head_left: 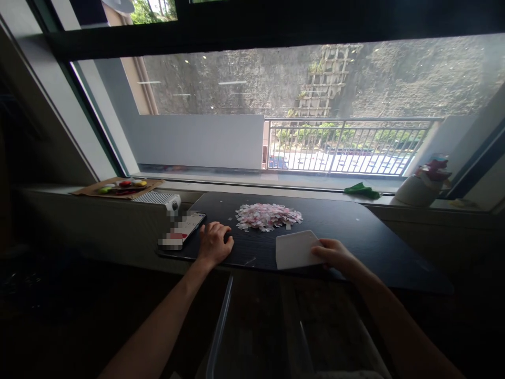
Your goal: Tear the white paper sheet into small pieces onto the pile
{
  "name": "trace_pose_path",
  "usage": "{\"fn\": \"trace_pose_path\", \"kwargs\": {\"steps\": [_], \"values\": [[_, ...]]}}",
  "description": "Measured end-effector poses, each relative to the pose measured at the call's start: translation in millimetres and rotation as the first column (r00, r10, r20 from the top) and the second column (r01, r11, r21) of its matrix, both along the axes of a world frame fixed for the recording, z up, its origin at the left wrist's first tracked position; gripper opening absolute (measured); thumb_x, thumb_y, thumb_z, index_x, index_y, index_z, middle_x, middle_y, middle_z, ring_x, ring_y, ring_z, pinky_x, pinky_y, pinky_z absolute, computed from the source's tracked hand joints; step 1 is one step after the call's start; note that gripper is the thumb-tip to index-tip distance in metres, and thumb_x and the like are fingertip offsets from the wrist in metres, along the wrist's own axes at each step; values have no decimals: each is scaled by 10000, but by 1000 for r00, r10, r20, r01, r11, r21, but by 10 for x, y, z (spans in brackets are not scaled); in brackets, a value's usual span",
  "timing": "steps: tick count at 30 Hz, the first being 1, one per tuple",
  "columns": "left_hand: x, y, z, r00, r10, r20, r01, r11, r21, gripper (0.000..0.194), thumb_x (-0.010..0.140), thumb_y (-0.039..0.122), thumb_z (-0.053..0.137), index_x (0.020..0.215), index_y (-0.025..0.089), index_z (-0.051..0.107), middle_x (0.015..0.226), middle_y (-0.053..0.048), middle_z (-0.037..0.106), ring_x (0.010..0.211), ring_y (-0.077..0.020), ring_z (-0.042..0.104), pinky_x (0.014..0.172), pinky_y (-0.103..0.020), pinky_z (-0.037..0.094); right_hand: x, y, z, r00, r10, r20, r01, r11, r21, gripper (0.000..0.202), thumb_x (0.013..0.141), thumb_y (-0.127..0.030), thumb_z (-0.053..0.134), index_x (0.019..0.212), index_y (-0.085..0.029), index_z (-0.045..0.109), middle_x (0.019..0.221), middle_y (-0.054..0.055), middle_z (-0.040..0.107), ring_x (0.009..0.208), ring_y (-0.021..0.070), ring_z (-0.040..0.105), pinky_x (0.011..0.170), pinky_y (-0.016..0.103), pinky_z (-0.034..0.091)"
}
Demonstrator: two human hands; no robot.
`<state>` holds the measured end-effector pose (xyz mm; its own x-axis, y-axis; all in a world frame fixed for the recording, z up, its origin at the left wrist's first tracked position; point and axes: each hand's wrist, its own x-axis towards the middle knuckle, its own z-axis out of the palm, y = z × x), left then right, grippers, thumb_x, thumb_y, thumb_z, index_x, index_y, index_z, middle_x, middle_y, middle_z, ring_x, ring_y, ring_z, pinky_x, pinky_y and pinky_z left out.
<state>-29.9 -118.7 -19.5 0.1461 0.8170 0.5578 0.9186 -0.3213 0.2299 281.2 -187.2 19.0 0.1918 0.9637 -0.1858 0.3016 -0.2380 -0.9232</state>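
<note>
Fingers [326,243] of the right hand [337,255] pinch a white card [295,250] near-right of the paper-scrap heap [268,217], seemingly a holding step; moving it would call for a firm pinch. The left hand [215,243], loosely spread, is near-left of the heap.

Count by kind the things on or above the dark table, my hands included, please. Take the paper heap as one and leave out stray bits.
Heap of paper pieces: 1
White flat panel: 1
Phone: 1
Hands: 2 (left hand, right hand)
Total: 5
</note>
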Motion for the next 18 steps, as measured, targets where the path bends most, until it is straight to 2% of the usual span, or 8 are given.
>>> {"fn": "trace_pose_path", "kwargs": {"steps": [2, 4, 8, 11, 14, 18], "values": [[3, 1, 0, 1000, 5, 9, -5, 1000, -9, 202, 754, 275, 510, 893, 220, 646, 999, -86, 668, 1117, -294, 496, 1017, -532, 258, -27, 17, 23, 997, 39, -64, -37, 999, 32, 186, 612, -238, 611, 757, -130, 655, 581, 7, 601, 479, 106, 507, 366, 186, 376], [8, 1, 1, 1000, 3, 11, -3, 1000, -16, 201, 755, 273, 510, 895, 220, 644, 999, -83, 667, 1119, -293, 493, 1022, -534, 252, 89, -18, 62, 997, -4, -77, 10, 997, 75, 229, 622, -255, 617, 810, -132, 658, 637, 21, 626, 516, 112, 522, 388, 189, 395], [15, -1, 1, 1000, -4, 10, 4, 1000, -13, 209, 758, 271, 510, 908, 214, 644, 1008, -84, 665, 1125, -291, 491, 1027, -532, 245, 560, -184, 136, 979, -186, 78, 180, 981, 77, 174, 649, -254, 596, 777, -153, 657, 642, 33, 613, 538, 118, 519, 408, 195, 407], [13, -1, -3, 1000, -3, 7, 3, 1000, -15, 212, 760, 271, 507, 912, 210, 642, 1011, -85, 664, 1131, -292, 488, 1029, -535, 242, 779, -274, 144, 960, -223, 169, 214, 974, 73, 137, 652, -249, 578, 721, -158, 654, 596, 29, 582, 525, 123, 510, 405, 202, 405], [6, -1, -4, 1000, 1, -3, -1, 1000, -22, 213, 765, 272, 503, 913, 202, 641, 1006, -88, 663, 1131, -291, 489, 1029, -536, 242, 699, -242, 96, 958, -195, 209, 185, 980, 69, 117, 640, -231, 570, 682, -150, 643, 548, 19, 562, 483, 121, 496, 378, 210, 384], [-1, -1, 4, 1000, 6, -11, -6, 1000, -25, 210, 769, 277, 504, 910, 209, 643, 1008, -86, 663, 1126, -291, 491, 1027, -532, 248, 300, -74, 0, 975, -143, 170, 136, 989, 56, 100, 625, -207, 554, 660, -140, 620, 498, -7, 535, 424, 111, 465, 346, 216, 368]]}}
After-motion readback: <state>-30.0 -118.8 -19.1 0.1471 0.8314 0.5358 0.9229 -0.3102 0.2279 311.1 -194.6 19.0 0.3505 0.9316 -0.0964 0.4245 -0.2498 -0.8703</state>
